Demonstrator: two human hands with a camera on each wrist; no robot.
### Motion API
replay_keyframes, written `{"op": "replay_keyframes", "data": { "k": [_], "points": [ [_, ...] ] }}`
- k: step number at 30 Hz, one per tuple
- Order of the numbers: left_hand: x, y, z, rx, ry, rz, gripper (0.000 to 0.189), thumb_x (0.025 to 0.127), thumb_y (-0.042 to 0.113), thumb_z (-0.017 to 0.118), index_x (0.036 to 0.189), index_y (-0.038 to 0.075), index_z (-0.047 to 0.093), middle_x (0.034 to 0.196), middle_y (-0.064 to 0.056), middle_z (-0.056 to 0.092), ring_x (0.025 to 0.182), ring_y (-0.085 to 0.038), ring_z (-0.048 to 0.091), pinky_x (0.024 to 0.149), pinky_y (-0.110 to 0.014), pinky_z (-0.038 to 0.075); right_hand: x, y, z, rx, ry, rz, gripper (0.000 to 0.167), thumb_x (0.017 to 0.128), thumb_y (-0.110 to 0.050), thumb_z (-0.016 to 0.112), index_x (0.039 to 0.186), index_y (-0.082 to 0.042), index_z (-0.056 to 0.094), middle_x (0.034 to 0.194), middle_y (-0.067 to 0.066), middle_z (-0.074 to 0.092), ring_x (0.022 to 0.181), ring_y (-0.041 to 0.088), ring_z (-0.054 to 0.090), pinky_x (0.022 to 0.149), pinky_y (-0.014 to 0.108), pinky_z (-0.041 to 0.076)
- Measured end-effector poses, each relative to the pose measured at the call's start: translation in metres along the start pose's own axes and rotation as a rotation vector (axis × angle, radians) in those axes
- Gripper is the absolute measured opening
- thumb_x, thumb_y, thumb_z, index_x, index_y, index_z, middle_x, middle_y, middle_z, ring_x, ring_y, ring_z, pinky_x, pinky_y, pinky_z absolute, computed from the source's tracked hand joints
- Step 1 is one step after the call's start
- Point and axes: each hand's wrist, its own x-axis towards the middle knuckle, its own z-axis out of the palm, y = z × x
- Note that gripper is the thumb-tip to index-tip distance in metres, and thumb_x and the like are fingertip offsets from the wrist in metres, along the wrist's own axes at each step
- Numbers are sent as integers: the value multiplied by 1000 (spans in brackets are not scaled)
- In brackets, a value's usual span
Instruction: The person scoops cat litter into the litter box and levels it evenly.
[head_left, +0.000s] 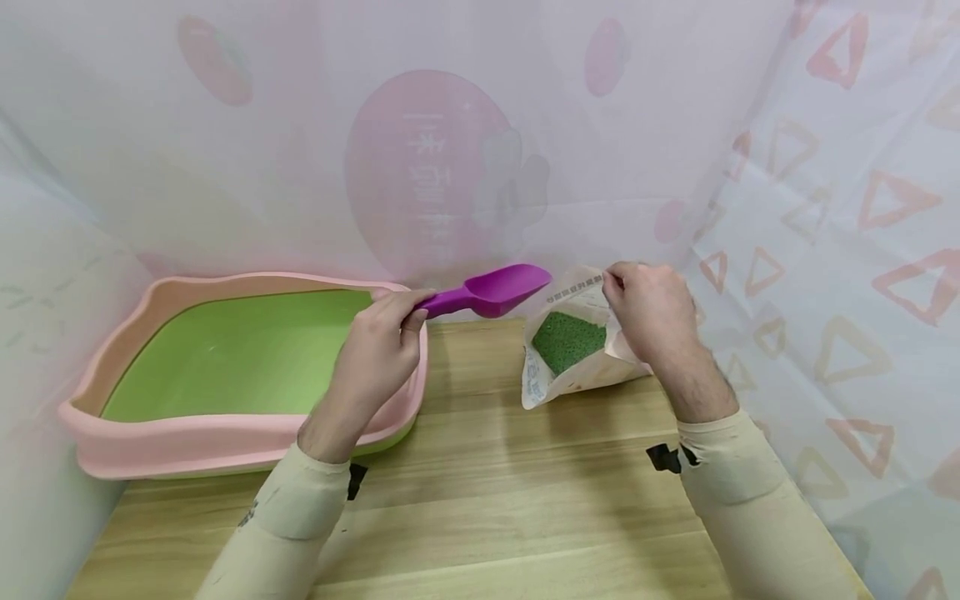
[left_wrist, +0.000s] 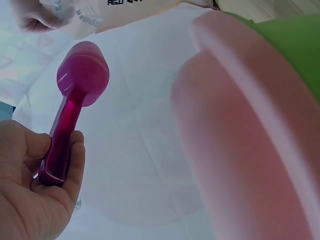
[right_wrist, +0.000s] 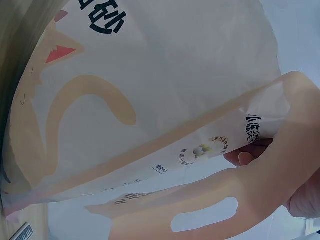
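My left hand (head_left: 380, 346) grips the handle of a purple scoop (head_left: 504, 290), its bowl pointing right toward the bag. No load shows in the part of the bowl that I see. In the left wrist view the scoop (left_wrist: 82, 75) appears from its underside, thumb and fingers around the handle. My right hand (head_left: 651, 312) pinches the top edge of a paper bag (head_left: 592, 375) that leans with its mouth toward me. Green granules (head_left: 568, 342) lie inside. The right wrist view shows the bag's printed side (right_wrist: 165, 75) and a handle cutout; the bag partly hides the fingers there.
A pink-rimmed litter tray (head_left: 202, 429) with a green inside stands on the left of the wooden table (head_left: 480, 517), near my left forearm. White printed sheeting (head_left: 615, 150) hangs behind the table and along both sides.
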Motion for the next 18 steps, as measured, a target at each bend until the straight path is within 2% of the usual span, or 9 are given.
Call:
{"op": "replay_keyframes", "data": {
  "k": [9, 14, 18],
  "points": [
    [-14, 21, -16, -9, -23, 70, 27, 116, 6, 71, 141, 1, 80, 123, -17, 86, 105, -32, 82, 94, -48, 71, -1, -2, 1, 7, 20, -14, 33, 120, -19, 59, 114, -6, 89, 102, 20, 89, 82, 40, 85, 65, 58, 67],
    [-18, 34, -17, -12, -92, 85, 27, 116, 6, 72, 141, 3, 81, 126, -15, 87, 114, -31, 83, 102, -51, 71, -1, -2, 1, 8, 29, -17, 32, 120, -18, 60, 114, -5, 89, 101, 20, 89, 83, 42, 85, 65, 59, 68],
    [-20, 39, -10, 11, -154, 101, 28, 115, 8, 74, 142, 8, 81, 128, -11, 87, 114, -29, 84, 103, -50, 71, -1, -2, 1, 6, 32, -18, 32, 119, -17, 60, 113, -5, 89, 100, 19, 89, 81, 41, 85, 64, 58, 67]
  ]
}}
